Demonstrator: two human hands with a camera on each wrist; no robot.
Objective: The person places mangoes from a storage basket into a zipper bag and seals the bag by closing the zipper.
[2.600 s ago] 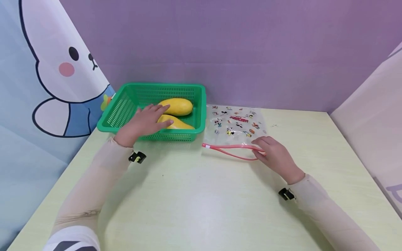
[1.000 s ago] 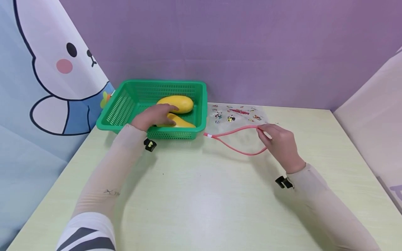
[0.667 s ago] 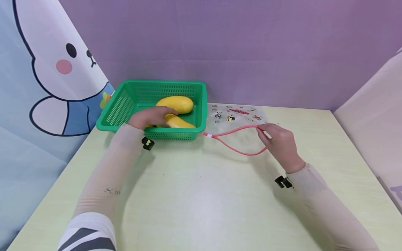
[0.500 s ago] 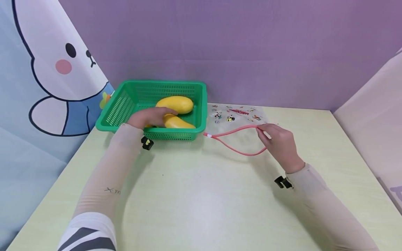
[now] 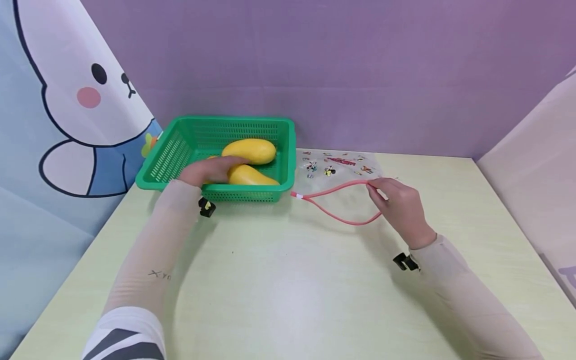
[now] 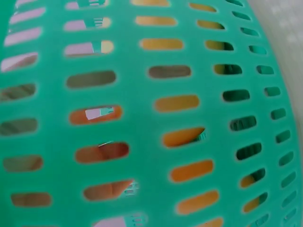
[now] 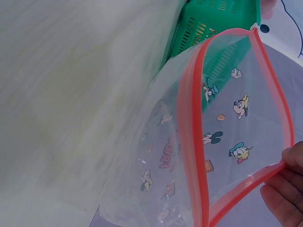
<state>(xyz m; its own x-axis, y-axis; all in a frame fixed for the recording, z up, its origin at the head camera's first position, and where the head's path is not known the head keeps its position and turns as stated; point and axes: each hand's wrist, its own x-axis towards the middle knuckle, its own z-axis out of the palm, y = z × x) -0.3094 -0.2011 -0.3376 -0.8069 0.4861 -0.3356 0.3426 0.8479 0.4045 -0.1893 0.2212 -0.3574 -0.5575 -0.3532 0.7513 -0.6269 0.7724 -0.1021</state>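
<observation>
a smooth yellow fruit (image 5: 253,176) lies in the front of a green basket (image 5: 240,196), just right of the person's left grip (image 5: 204,171), its long axis running sideways away from that grip and narrowing toward the right. the left grip reaches over the basket's front edge and covers the fruit's left end; its fingertips are hidden, so whether it is grasping anything cannot be told. a second yellow fruit (image 5: 252,150) lies beyond the first, behind and to the right of the left grip, also lengthwise from side to side, and a little more yellow shows around the left grip itself, perhaps a third piece. well to the right of that grip, past the basket's end wall, a clear bag (image 5: 339,169) printed with cartoon figures lies on the pale surface (image 5: 288,290). the right grip (image 5: 400,210) pinches its red rim (image 5: 337,218) between thumb and fingers, and the rim spreads in a loop to the left of that grip, its narrow end near the basket. the left grip is clearly nearer the fruit; the relation that seems to count is that the bag's mouth sits to its right, between basket and right grip.
</observation>
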